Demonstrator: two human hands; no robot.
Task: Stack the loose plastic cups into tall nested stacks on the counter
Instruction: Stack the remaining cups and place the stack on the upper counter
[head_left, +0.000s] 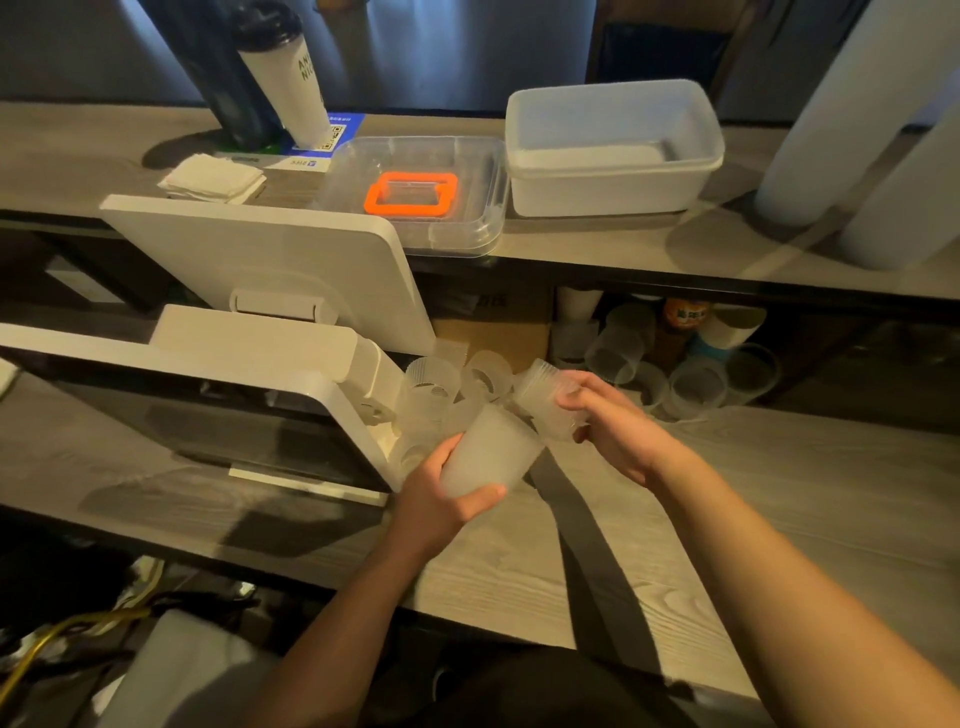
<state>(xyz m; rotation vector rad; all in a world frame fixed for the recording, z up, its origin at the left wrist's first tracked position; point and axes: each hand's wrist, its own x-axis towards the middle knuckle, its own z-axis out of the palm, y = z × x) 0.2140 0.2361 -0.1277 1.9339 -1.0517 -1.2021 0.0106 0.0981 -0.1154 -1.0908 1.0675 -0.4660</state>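
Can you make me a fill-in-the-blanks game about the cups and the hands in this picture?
1. The left hand grips one frosted ____.
2. The right hand holds a nested stack of cups, so both hands are ____.
3. The handle on the clear lid on the upper shelf is coloured ____.
4. The white tub sits to the ____ of that clear lid.

Missing words: cup; full; orange; right

2 hands: left hand (441, 493), right hand (613, 426). 2 plastic tubs: white tub (613, 150), clear tub (415, 192). 1 napkin stack (213, 179). Frosted cups (431, 384): too jumbled to count.
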